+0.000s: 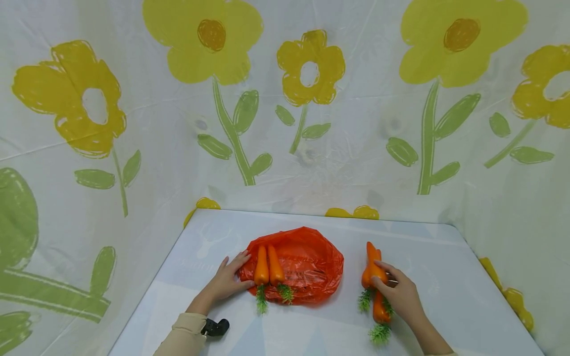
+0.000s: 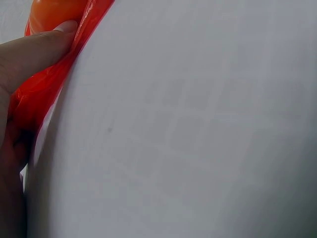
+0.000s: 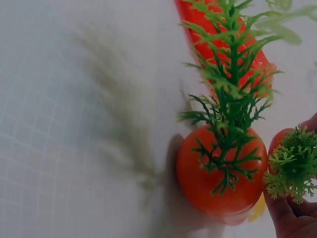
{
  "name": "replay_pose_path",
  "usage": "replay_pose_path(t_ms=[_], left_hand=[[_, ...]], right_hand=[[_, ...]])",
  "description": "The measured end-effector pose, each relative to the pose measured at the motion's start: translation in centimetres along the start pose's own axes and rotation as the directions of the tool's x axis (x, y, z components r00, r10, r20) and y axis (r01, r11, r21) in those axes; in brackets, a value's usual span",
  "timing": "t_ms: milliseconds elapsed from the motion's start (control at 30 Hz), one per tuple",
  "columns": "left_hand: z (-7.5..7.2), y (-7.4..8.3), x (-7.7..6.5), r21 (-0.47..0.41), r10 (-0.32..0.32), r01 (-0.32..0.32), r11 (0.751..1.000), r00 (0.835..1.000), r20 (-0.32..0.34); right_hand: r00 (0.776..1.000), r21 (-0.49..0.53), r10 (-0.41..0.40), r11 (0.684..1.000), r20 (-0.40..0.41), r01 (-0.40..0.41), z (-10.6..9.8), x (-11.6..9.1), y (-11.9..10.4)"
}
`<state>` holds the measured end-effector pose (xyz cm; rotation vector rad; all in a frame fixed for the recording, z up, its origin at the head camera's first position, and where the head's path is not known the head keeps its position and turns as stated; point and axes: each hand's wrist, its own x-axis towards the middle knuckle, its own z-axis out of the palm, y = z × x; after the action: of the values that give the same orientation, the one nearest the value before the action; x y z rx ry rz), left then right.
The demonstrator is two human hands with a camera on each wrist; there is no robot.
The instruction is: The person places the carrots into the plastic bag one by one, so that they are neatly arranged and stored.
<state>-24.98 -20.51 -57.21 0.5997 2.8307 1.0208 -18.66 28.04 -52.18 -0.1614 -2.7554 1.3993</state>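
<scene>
A red plastic bag point(image 1: 311, 262) lies flat and spread out in the middle of the table. On its left part two orange carrots point(image 1: 261, 271) with green leafy tops lie side by side, tops toward me. My left hand point(image 1: 224, 283) holds the bag's left edge, its thumb over the red film beside a carrot in the left wrist view. Right of the bag, my right hand point(image 1: 403, 291) pinches a carrot point(image 1: 376, 272) between thumb and fingers. Another carrot point(image 1: 381, 311) lies under it, nearer me. Its round end and leafy top point(image 3: 230, 99) loom large in the right wrist view.
The table point(image 1: 338, 326) has a pale patterned cover. White curtains point(image 1: 356, 148) with printed yellow flowers stand round its back and sides. A black device point(image 1: 215, 327) sits by the left wrist, next to the beige sleeve point(image 1: 182, 333).
</scene>
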Motion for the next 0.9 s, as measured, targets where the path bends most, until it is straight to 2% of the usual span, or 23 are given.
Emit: replay_pose_path(t_ms=[900], left_hand=[[0.0, 0.0, 0.0, 0.015, 0.005, -0.005, 1.000, 1.000, -0.001]], right_hand=[[0.998, 0.005, -0.065, 0.998, 0.005, 0.065, 1.8, 0.3, -1.2]])
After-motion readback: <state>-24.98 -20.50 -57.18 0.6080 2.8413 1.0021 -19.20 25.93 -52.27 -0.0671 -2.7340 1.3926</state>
